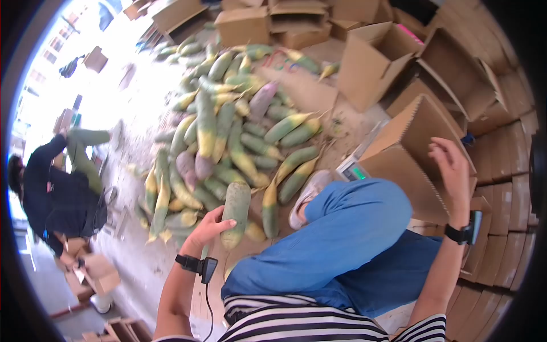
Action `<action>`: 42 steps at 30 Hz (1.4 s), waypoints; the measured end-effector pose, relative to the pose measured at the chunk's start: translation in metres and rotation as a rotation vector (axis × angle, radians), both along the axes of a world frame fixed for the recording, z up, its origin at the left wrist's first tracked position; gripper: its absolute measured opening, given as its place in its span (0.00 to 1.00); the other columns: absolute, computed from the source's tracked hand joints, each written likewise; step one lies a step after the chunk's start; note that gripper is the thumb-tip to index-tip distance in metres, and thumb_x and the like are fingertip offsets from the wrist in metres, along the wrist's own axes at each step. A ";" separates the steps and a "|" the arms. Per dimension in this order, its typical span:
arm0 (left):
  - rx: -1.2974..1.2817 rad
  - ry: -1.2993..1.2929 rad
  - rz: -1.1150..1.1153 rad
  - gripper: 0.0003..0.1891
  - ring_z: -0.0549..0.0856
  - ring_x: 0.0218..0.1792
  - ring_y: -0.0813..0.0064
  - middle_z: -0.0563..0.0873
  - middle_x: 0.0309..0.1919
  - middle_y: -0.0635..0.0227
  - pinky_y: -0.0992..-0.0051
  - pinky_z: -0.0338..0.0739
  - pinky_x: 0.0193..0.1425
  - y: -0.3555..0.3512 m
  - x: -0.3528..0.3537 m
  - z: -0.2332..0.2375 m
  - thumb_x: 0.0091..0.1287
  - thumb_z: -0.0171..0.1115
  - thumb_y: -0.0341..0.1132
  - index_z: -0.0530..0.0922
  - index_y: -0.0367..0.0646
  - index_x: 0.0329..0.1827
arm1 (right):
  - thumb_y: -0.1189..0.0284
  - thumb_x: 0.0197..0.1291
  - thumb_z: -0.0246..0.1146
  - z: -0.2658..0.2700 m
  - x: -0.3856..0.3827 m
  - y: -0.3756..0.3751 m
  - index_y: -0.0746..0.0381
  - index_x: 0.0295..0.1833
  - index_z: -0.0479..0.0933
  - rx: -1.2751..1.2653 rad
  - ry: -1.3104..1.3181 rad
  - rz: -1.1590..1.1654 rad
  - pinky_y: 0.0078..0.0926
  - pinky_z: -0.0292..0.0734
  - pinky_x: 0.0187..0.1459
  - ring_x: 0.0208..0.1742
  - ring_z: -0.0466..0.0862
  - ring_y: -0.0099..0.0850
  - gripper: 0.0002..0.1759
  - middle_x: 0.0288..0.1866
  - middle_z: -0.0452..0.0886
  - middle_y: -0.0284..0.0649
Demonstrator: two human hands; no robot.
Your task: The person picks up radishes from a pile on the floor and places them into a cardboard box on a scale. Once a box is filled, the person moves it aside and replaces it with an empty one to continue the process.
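Note:
My left hand (208, 229) is closed around a thick green radish (236, 208), its pale end pointing down. Just beyond it lies a big heap of green radishes (206, 122), many with yellowish tips and a few purplish ones. On my right, my right hand (450, 165) hangs with fingers apart at an open cardboard box (393, 142), and nothing shows in it. That box appears to stand on a scale with a lit green display (358, 172). The inside bottom of the box is hidden.
Several open cardboard boxes (376, 62) crowd the back right. Stacked flat cartons (501, 199) line the right edge. At the left another person (62, 182) in dark clothing bends over a small box (99, 273). My bent leg (330, 228) lies between both hands.

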State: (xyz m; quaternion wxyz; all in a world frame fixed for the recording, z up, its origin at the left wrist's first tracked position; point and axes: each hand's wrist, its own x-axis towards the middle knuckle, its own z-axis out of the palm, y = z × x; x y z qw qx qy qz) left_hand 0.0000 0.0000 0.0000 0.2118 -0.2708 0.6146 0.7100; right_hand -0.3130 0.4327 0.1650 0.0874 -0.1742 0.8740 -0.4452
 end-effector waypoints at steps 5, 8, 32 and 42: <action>-0.781 0.615 -0.320 0.37 0.80 0.52 0.59 0.81 0.50 0.57 0.67 0.74 0.58 0.066 -0.127 0.133 0.50 0.74 0.39 0.72 0.35 0.64 | 0.72 0.66 0.62 0.018 0.013 -0.008 0.64 0.55 0.79 -0.248 -0.094 0.157 0.19 0.76 0.46 0.42 0.81 0.19 0.14 0.40 0.83 0.32; -1.194 1.002 -0.383 0.41 0.78 0.49 0.56 0.78 0.47 0.57 0.62 0.74 0.56 0.134 -0.184 0.183 0.43 0.75 0.40 0.73 0.39 0.65 | 0.64 0.59 0.70 0.040 0.019 -0.014 0.58 0.71 0.65 -0.316 -0.249 0.440 0.25 0.77 0.47 0.47 0.80 0.23 0.36 0.51 0.80 0.37; -0.977 -0.462 -0.618 0.24 0.83 0.50 0.49 0.83 0.48 0.49 0.58 0.79 0.54 0.003 0.208 -0.137 0.55 0.72 0.45 0.77 0.40 0.50 | 0.54 0.64 0.65 -0.036 -0.022 0.135 0.56 0.61 0.74 0.128 -0.225 -0.541 0.23 0.78 0.38 0.40 0.83 0.28 0.26 0.44 0.82 0.36; -1.082 -0.386 -0.710 0.30 0.85 0.48 0.56 0.83 0.45 0.57 0.52 0.81 0.49 0.077 0.208 -0.197 0.47 0.76 0.46 0.74 0.44 0.50 | 0.65 0.70 0.60 -0.067 -0.066 0.187 0.61 0.60 0.77 0.326 -0.006 -0.311 0.17 0.74 0.43 0.46 0.81 0.20 0.17 0.46 0.82 0.32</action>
